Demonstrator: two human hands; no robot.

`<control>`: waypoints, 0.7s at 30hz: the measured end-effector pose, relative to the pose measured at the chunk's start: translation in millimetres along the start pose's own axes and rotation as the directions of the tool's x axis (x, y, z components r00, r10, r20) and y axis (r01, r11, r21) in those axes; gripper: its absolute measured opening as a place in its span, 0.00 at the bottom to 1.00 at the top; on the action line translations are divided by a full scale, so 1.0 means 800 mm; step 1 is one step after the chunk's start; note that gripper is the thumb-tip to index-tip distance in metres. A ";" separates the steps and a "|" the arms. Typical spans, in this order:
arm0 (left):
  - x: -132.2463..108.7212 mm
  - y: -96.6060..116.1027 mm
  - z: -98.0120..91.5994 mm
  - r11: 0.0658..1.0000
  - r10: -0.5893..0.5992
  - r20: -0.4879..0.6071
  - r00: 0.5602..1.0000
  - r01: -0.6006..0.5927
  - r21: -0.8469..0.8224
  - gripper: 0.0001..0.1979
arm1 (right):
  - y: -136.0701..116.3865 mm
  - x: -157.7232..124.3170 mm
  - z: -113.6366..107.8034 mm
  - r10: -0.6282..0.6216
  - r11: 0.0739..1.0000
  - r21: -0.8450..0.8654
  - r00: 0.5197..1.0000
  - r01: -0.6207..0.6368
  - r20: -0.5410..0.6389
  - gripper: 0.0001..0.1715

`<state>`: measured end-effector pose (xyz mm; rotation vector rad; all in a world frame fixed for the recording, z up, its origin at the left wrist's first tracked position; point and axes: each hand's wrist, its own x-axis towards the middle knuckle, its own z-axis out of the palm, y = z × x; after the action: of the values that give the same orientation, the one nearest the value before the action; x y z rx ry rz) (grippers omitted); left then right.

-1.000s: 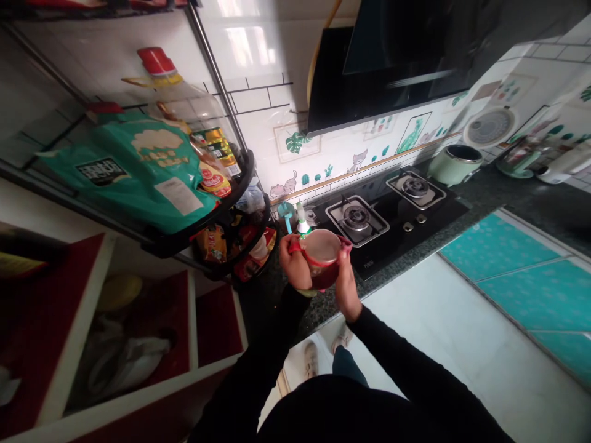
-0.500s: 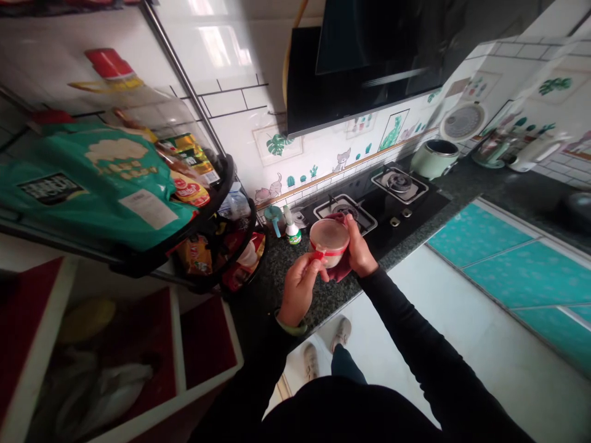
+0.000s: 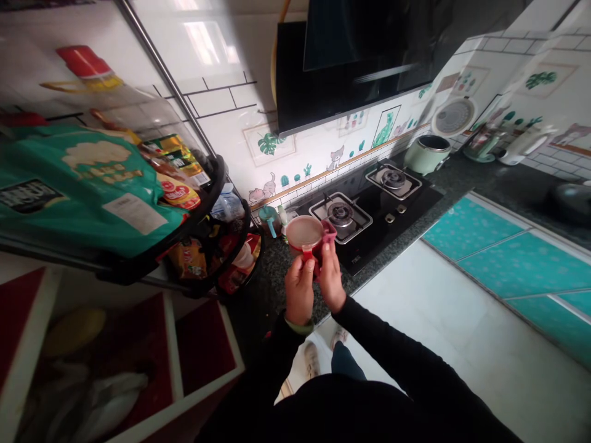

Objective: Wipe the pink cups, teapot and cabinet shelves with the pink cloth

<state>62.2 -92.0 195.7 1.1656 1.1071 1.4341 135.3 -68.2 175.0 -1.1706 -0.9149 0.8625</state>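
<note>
Red trim ran around the jar (image 3: 305, 232), which was held above the counter (image 3: 274, 274) at the fingertips of both hands, its pale, round top facing upward. Left hand (image 3: 299, 294): closed on the near side of the jar, thumb at the red tab; the remaining fingers were partly hidden. Right hand (image 3: 331, 280): fingers extended, pressing a pink cloth (image 3: 329, 231) to the right side of the jar; the thumb could not be made out. Part of the cloth projected above the right fingertips, and the two hands were side by side, near each other. Directly beyond the jar stood a bottle (image 3: 282, 215), partly covered by it, and just left of that a jug (image 3: 269, 220) with a turquoise handle. Beyond and to the right of the right hand lay the stove (image 3: 369, 243), the nearer burner (image 3: 340, 213) closer to the hands than the farther burner (image 3: 393, 178). Past the stove, well right of the hands, stood a pale green cooker (image 3: 425, 159). Left of the left hand was the rack (image 3: 217, 184), its upper tier carrying a teal bag (image 3: 87, 184). Below the rack, also left of the left hand, were open shelves (image 3: 173, 344).
</note>
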 end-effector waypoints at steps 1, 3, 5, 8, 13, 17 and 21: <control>0.002 -0.003 -0.001 1.000 -0.006 -0.026 1.000 0.006 -0.009 0.17 | 0.006 -0.011 0.006 0.002 1.000 0.002 1.000 -0.002 -0.003 0.43; 0.007 -0.007 -0.006 0.999 -0.024 -0.059 0.998 0.022 -0.030 0.18 | 0.011 -0.030 0.015 -0.026 1.000 0.018 0.999 0.025 0.023 0.40; 0.010 -0.005 -0.011 0.997 -0.043 -0.076 0.996 0.038 -0.069 0.18 | 0.007 -0.041 0.020 -0.113 0.993 0.025 0.992 0.112 0.059 0.33; 0.012 0.003 -0.017 0.982 -0.070 -0.067 0.995 0.057 -0.181 0.19 | -0.006 -0.047 0.021 -0.221 0.975 0.045 0.973 0.218 0.069 0.24; 0.018 0.022 -0.024 0.944 0.002 -0.054 0.999 -0.020 -0.328 0.23 | -0.012 -0.036 0.008 -0.259 0.965 0.101 0.946 0.244 0.193 0.19; 0.031 0.039 -0.037 0.914 0.028 -0.068 0.997 -0.053 -0.403 0.22 | 0.024 -0.014 -0.011 -0.132 0.990 -0.010 0.953 0.140 0.273 0.22; 0.040 0.056 -0.049 0.876 0.019 -0.058 0.998 -0.045 -0.480 0.20 | 0.040 -0.001 -0.027 0.154 0.987 0.020 0.983 -0.157 0.101 0.32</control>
<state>15.2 -70.0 238.5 0.7941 0.7010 1.6527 152.4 -71.6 140.5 -1.1955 -0.8975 1.0642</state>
